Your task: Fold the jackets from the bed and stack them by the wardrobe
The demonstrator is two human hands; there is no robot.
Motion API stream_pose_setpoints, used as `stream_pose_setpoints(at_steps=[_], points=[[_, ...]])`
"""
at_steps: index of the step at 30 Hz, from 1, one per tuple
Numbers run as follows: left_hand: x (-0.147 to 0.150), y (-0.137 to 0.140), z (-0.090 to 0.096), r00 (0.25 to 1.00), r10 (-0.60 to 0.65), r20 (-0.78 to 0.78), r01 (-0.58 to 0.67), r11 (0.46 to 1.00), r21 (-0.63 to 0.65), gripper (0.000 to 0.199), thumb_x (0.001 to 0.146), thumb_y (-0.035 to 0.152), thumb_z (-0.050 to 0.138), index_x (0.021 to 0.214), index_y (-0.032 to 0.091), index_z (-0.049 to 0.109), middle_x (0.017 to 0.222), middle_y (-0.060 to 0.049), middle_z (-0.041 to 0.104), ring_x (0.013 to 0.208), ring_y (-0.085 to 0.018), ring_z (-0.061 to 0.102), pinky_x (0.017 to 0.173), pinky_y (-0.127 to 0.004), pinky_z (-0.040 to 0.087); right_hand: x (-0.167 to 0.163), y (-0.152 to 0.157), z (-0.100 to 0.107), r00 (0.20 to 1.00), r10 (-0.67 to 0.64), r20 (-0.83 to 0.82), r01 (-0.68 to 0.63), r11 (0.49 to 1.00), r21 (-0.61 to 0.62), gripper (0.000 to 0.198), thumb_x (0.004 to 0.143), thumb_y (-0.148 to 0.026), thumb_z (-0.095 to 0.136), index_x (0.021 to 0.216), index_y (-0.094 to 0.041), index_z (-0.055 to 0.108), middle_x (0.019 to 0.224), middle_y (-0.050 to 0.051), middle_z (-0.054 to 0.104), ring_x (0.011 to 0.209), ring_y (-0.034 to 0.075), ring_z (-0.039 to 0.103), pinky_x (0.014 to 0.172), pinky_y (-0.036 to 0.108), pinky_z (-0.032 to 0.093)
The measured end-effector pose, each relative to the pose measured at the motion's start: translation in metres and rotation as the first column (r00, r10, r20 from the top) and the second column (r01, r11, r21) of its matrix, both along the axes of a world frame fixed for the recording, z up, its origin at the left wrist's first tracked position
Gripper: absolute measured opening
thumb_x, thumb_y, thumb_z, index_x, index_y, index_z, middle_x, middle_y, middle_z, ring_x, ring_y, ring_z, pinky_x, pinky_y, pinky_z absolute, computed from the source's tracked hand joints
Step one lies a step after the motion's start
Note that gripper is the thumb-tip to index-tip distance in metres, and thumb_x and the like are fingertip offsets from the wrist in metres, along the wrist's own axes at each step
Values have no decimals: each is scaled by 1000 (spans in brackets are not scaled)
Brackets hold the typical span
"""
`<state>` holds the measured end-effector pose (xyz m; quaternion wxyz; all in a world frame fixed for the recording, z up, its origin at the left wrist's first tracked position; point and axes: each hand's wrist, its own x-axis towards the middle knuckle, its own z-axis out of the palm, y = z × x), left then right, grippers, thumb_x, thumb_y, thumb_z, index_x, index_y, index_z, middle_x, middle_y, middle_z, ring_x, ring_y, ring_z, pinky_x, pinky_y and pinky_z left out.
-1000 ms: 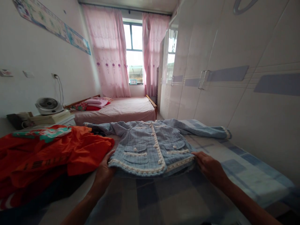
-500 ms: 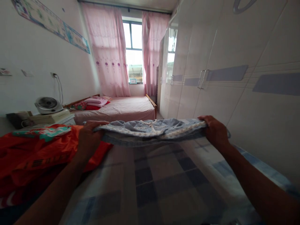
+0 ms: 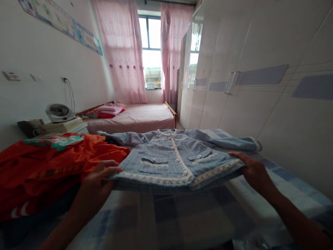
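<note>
1. Taking the middle of the pale blue jacket (image 3: 162,152) as the clock's centre, with the window (image 3: 152,59) at about twelve, the jacket lies front side up on the checked sheet (image 3: 205,218). Its collar (image 3: 167,134) is at twelve, the hem at six, and the sleeves reach out near ten and between two and three.

2. The person's left hand (image 3: 99,180), at eight o'clock, pinches one hem corner, fingertips above and thumb beneath.

3. The right hand (image 3: 256,173), at four o'clock, grips the opposite hem corner. The hem is drawn out between the two hands and seems lifted slightly off the sheet.

4. The woven cloth looks soft, fairly light and not slippery; it should drape and crease readily. The cream braid trim (image 3: 161,179) probably makes the edge somewhat firmer.

5. The trimmed hem corners, at eight and four, look like sound holds; the shoulders, near eleven and one, would likely serve too. The buttons (image 3: 177,160) and pocket flaps seem poorer places to pull.

6. An orange garment (image 3: 65,158) lies at nine o'clock, just beyond the left hand.
</note>
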<state>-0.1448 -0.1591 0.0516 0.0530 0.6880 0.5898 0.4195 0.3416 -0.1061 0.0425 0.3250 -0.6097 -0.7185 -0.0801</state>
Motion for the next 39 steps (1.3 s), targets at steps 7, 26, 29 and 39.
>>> stream_pose_setpoints(at_steps=[7, 26, 29, 39], points=[[-27, -39, -32, 963, -259, -71, 221, 914, -341, 18, 74, 32, 57, 86, 29, 70, 104, -2, 66, 86, -20, 63, 77, -22, 51, 57, -27, -46, 961, 272, 55, -244, 921, -304, 44, 75, -18, 52, 115, -35, 61, 110, 4, 68, 92, 25, 67, 76, 33, 55], [131, 192, -42, 876, -192, -443, 54, 950, -307, 45, 88, 37, 45, 129, 20, 51, 143, -14, 38, 133, -33, 31, 105, -54, 25, -174, 161, -16, 959, 270, 84, -241, 935, -260, 47, 91, -36, 37, 132, -13, 44, 137, 14, 45, 127, 24, 41, 102, 41, 35], [123, 201, -69, 883, -175, -437, 35, 950, -310, 46, 89, 39, 42, 131, 23, 48, 144, -11, 38, 134, -32, 29, 107, -56, 20, -176, 168, -52, 964, 239, 116, -194, 932, -305, 47, 91, -41, 37, 131, -17, 47, 139, 14, 44, 129, 29, 38, 101, 49, 32], [100, 210, -102, 906, -88, -415, -44, 953, -299, 48, 92, 44, 33, 135, 27, 44, 144, -3, 38, 135, -23, 28, 112, -45, 18, -160, 174, -92, 970, 202, 136, -122, 887, -446, 56, 92, -49, 24, 135, -20, 45, 145, 4, 37, 135, 24, 28, 110, 44, 21]])
